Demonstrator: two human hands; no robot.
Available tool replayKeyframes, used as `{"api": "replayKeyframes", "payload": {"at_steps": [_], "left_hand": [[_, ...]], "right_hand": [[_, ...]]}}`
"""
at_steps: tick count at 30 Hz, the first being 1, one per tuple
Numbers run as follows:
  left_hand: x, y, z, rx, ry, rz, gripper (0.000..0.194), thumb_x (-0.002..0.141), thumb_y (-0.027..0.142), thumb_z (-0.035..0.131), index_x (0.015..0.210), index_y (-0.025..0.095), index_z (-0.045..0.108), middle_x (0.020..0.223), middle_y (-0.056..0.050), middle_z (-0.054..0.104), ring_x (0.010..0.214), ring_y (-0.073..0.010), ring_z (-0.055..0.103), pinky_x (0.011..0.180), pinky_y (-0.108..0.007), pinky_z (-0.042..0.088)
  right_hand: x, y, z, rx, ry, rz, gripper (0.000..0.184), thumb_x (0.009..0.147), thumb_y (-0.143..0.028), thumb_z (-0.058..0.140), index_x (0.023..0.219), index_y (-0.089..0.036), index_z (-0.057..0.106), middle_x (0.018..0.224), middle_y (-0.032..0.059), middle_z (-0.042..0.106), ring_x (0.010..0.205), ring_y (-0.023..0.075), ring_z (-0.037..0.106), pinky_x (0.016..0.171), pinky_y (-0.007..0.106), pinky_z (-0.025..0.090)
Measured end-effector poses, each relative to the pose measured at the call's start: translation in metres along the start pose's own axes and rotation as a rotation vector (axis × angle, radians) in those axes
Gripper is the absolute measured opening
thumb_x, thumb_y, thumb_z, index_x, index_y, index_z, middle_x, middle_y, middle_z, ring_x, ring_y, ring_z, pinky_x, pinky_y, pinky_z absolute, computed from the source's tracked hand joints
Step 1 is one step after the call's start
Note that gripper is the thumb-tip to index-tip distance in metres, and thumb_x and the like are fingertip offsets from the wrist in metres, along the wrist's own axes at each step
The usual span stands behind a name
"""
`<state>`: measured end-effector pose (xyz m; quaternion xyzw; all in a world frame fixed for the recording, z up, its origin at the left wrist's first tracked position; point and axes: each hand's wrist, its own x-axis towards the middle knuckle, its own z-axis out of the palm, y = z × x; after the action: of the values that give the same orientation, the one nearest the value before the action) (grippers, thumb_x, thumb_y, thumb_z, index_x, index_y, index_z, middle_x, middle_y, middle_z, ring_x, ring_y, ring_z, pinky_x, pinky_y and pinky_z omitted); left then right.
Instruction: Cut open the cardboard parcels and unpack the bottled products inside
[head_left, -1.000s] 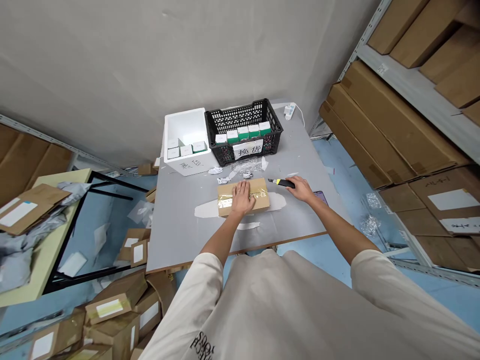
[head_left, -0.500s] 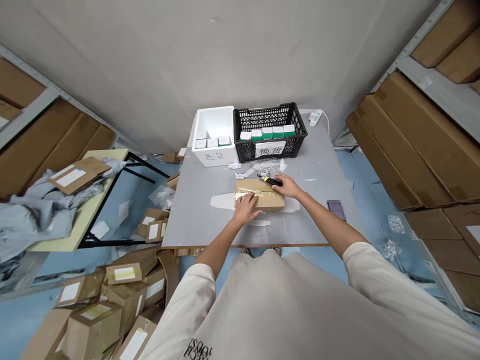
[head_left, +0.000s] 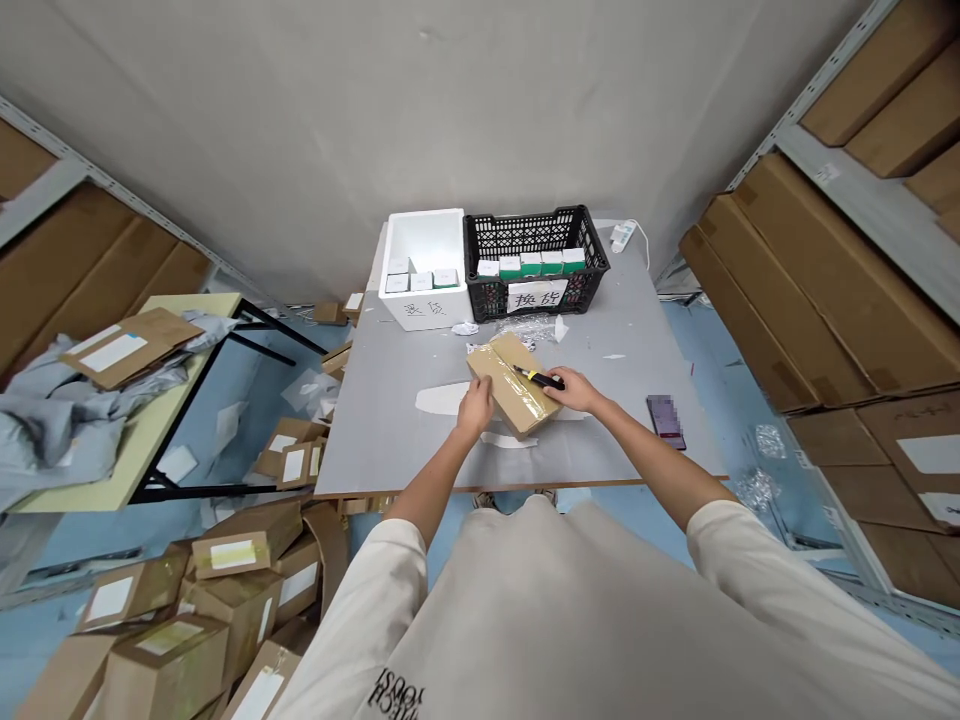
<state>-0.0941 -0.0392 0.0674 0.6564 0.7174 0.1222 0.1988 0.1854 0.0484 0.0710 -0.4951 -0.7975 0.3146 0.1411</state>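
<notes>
A brown cardboard box (head_left: 504, 384) with shiny tape along its top sits turned at an angle over the grey table. My left hand (head_left: 476, 404) grips its left side, fingers behind the edge. In my right hand (head_left: 574, 389) is a black and yellow utility knife (head_left: 541, 378), its tip pointing left over the taped top. The right fingers also lie close against the box's right edge; whether they press on it I cannot tell.
Behind stand a white foam box (head_left: 426, 312) and a black plastic crate (head_left: 536, 270), both holding small cartons. Crumpled clear plastic (head_left: 529, 328) lies before the crate. A phone (head_left: 665, 420) rests at right. Cardboard boxes (head_left: 247, 590) are piled on the floor at left.
The box has been turned clockwise, from square to the table to slanted. My left hand has gone from flat on its top to gripping its left side. The knife stays in my right hand.
</notes>
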Motion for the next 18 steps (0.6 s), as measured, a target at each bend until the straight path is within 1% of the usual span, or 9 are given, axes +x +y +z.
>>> {"api": "replayKeyframes", "payload": {"at_steps": [4, 6, 9, 11, 13, 15, 18], "left_hand": [[0.014, 0.0, -0.004, -0.1, 0.036, -0.002, 0.04, 0.103, 0.031, 0.039, 0.142, 0.025, 0.049, 0.131, -0.013, 0.055, 0.114, -0.0272, 0.063, 0.097, -0.039, 0.052], [0.019, 0.002, -0.007, -0.098, 0.032, -0.009, 0.041, 0.1, 0.029, 0.043, 0.141, 0.026, 0.05, 0.136, -0.013, 0.052, 0.117, -0.0279, 0.061, 0.099, -0.041, 0.051], [0.023, 0.013, -0.01, -0.013, 0.087, -0.039, 0.039, 0.097, 0.026, 0.046, 0.135, 0.024, 0.055, 0.146, -0.015, 0.048, 0.128, -0.0324, 0.054, 0.106, -0.047, 0.046], [0.023, 0.026, -0.009, 0.04, 0.133, -0.033, 0.038, 0.097, 0.031, 0.048, 0.133, 0.022, 0.056, 0.151, -0.016, 0.044, 0.136, -0.036, 0.047, 0.111, -0.05, 0.041], [0.023, 0.044, -0.004, 0.04, 0.099, -0.011, 0.048, 0.097, 0.041, 0.05, 0.14, 0.022, 0.051, 0.151, -0.017, 0.047, 0.137, -0.0363, 0.046, 0.111, -0.05, 0.04], [0.021, 0.063, 0.003, 0.043, 0.054, 0.023, 0.065, 0.095, 0.052, 0.052, 0.151, 0.021, 0.041, 0.154, -0.018, 0.044, 0.14, -0.037, 0.043, 0.115, -0.051, 0.036], [0.017, 0.085, 0.015, 0.096, -0.007, 0.008, 0.091, 0.088, 0.062, 0.058, 0.161, 0.018, 0.026, 0.163, -0.022, 0.033, 0.149, -0.0403, 0.033, 0.118, -0.054, 0.029]], "right_hand": [[-0.02, -0.009, 0.017, 0.141, -0.015, 0.02, 0.035, 0.088, -0.043, 0.066, 0.118, -0.024, 0.065, 0.115, 0.0054, 0.074, 0.099, 0.0244, 0.067, 0.086, 0.034, 0.05], [-0.023, -0.011, 0.021, 0.181, -0.044, 0.023, 0.035, 0.089, -0.043, 0.066, 0.118, -0.024, 0.064, 0.115, 0.0046, 0.074, 0.099, 0.0242, 0.067, 0.086, 0.033, 0.05], [-0.021, -0.009, 0.017, 0.197, -0.032, 0.046, 0.033, 0.089, -0.043, 0.065, 0.116, -0.024, 0.063, 0.113, 0.0044, 0.074, 0.098, 0.0242, 0.067, 0.087, 0.034, 0.051], [-0.017, -0.005, 0.01, 0.205, 0.018, 0.066, 0.032, 0.089, -0.042, 0.065, 0.115, -0.024, 0.063, 0.113, 0.005, 0.073, 0.098, 0.0241, 0.067, 0.089, 0.036, 0.051], [-0.012, 0.0, 0.002, 0.202, 0.074, 0.088, 0.032, 0.088, -0.043, 0.066, 0.113, -0.023, 0.064, 0.116, 0.0068, 0.071, 0.099, 0.0244, 0.066, 0.09, 0.037, 0.051], [-0.007, 0.003, -0.004, 0.199, 0.123, 0.119, 0.032, 0.087, -0.043, 0.067, 0.11, -0.022, 0.065, 0.119, 0.009, 0.068, 0.101, 0.0247, 0.066, 0.092, 0.038, 0.052], [-0.002, 0.006, -0.007, 0.226, 0.177, 0.163, 0.031, 0.085, -0.042, 0.069, 0.107, -0.021, 0.066, 0.121, 0.01, 0.066, 0.104, 0.0243, 0.065, 0.094, 0.038, 0.052]]}}
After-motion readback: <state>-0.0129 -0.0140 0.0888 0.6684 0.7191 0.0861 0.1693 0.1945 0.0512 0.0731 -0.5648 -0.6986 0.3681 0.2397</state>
